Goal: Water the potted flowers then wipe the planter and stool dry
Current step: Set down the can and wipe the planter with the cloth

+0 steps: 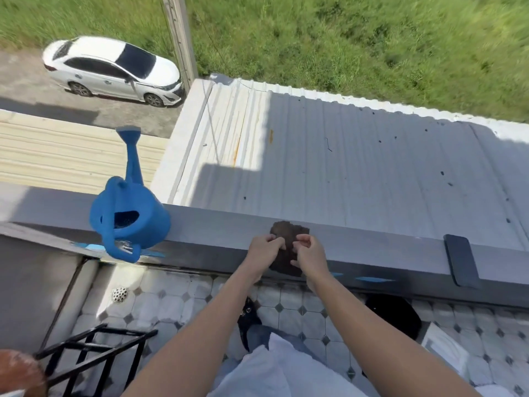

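A broad corrugated metal roof (357,167), pale and ribbed with a rust streak, stretches beyond the grey parapet ledge (223,236), a long, flat-topped painted wall that crosses the view. Past the roof lies rough green grass (372,47), and far left of the ledge a white car (114,70) sits on bare pavement beside a concrete pole (180,38). On the near side of the ledge the floor (177,305) is laid in white octagonal tiles with small dark diamonds, with a round metal drain (119,294) set in it. A black metal stool frame (94,353) of straight bars stands at the lower left, with a rounded terracotta edge (17,371) beside it.

A smooth blue plastic watering can (128,213) rests on the ledge's left part, spout pointing away. A dark flat phone (461,259) lies on the ledge's right part.

At the ledge's middle, a dark brown, coarse-textured cloth (289,233) drapes over the inner edge. The left hand (264,247) and the right hand (309,253) both pinch it with curled fingers, close together.
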Demonstrator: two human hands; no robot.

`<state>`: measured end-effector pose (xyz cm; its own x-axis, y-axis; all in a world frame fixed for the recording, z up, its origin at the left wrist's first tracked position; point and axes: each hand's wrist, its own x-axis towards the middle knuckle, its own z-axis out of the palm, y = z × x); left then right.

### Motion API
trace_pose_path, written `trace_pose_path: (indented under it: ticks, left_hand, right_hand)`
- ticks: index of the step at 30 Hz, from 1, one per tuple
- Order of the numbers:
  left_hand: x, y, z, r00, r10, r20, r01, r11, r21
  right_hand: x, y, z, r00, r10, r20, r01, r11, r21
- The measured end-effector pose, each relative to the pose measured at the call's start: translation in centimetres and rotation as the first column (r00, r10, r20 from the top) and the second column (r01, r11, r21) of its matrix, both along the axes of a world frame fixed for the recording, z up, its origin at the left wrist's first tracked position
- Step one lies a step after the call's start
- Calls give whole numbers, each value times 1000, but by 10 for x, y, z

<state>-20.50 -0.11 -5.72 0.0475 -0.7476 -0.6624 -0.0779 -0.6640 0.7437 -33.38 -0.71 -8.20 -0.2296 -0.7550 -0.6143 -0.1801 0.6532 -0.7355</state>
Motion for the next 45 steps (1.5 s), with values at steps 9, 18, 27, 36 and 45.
trace_pose_path:
  ticks: [9,18,27,36,45]
  left_hand:
    - [123,94,98,724,262,-638,-331,944,12]
    - [228,253,114,694,697,-179,-720,663,-204]
    - [235,349,111,610,790,-66,-774,575,-266]
    - [304,364,24,94,993,71,-989,85,122]
    - [373,296,-29,-225,972,-69,-931,-193,310]
  right_hand:
    - [98,54,55,657,5,754,-236,951,199]
    - [227,132,96,491,546,679,-689,720,-81]
    - [299,215,86,210,618,758,-889,443,-116]
    - [358,202,42,385,718,579,-904,421,79]
    - [442,178,17,401,761,509,-911,389,136]
